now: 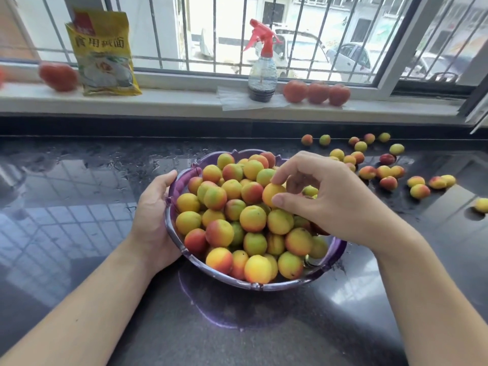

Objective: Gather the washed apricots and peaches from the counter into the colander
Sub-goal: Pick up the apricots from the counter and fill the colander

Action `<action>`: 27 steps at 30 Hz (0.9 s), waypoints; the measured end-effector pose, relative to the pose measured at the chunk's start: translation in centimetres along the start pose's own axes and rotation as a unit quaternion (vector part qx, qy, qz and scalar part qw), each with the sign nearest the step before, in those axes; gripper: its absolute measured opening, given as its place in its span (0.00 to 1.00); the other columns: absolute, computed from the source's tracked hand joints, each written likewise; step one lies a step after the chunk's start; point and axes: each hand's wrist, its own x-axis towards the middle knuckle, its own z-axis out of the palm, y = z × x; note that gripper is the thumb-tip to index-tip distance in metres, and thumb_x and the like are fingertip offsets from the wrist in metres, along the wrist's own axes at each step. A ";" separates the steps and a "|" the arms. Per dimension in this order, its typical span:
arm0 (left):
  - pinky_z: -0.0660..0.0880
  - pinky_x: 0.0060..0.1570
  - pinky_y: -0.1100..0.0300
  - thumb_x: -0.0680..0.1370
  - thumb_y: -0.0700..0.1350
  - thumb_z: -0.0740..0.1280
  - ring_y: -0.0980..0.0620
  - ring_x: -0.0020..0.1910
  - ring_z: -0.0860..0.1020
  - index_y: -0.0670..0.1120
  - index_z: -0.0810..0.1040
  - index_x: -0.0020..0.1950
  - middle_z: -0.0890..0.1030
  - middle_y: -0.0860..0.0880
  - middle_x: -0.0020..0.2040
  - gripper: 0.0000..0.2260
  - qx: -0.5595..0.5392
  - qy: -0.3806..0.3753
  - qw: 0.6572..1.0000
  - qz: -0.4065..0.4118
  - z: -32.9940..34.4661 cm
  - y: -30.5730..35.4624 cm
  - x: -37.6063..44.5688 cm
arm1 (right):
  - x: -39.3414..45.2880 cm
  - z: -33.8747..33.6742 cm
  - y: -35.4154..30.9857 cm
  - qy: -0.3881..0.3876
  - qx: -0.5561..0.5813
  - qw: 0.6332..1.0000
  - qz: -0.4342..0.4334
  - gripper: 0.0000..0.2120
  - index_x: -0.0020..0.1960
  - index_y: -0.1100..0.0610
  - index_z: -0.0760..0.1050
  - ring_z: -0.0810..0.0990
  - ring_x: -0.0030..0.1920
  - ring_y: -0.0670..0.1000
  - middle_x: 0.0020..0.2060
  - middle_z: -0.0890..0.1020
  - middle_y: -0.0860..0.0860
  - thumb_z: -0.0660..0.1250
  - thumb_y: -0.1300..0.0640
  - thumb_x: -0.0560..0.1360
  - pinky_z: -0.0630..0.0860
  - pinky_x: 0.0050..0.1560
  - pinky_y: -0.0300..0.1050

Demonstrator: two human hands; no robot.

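The right hand (324, 196) hangs over the colander (331, 256), fingers curled down, its grip pinching a yellow apricot (272, 194) between thumb and forefinger atop the heap; best to set it into a hollow near the middle, lest it roll off so full a pile. The left hand (155, 207) cups the colander's left rim, wrist low on the surface (79, 207), steadying it. Loose fruit (388, 178) lies right of the colander.

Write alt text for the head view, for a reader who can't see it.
A purple colander heaped with fruit sits on a dark wet counter; the left hand holds its rim while the right hand pinches a yellow apricot above the pile. More loose fruit lies scattered on the counter to the right.
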 end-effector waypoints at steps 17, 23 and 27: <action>0.83 0.55 0.37 0.85 0.59 0.54 0.37 0.61 0.84 0.40 0.83 0.66 0.84 0.38 0.65 0.28 0.012 0.003 1.000 -0.001 0.0 0.0 -0.1 | -0.1 -1.5 17.6 0.301 -0.144 0.889 0.315 0.14 0.60 0.57 0.80 0.78 0.58 0.60 0.57 0.80 0.60 0.64 0.64 0.76 0.73 0.59 0.50; 0.84 0.53 0.38 0.85 0.59 0.54 0.37 0.61 0.84 0.42 0.81 0.69 0.84 0.37 0.65 0.28 0.015 -0.011 1.000 0.000 -0.1 0.0 0.1 | 3.4 0.4 17.5 0.179 -0.318 0.902 0.232 0.23 0.73 0.55 0.69 0.77 0.56 0.68 0.68 0.69 0.57 0.62 0.61 0.78 0.77 0.51 0.61; 0.85 0.49 0.40 0.85 0.59 0.54 0.37 0.59 0.86 0.43 0.89 0.57 0.85 0.37 0.63 0.28 0.007 -0.008 1.000 0.003 -0.2 0.0 0.3 | 5.1 0.6 18.2 0.142 -0.348 0.894 0.243 0.21 0.73 0.53 0.69 0.79 0.53 0.69 0.68 0.69 0.59 0.62 0.55 0.80 0.79 0.49 0.61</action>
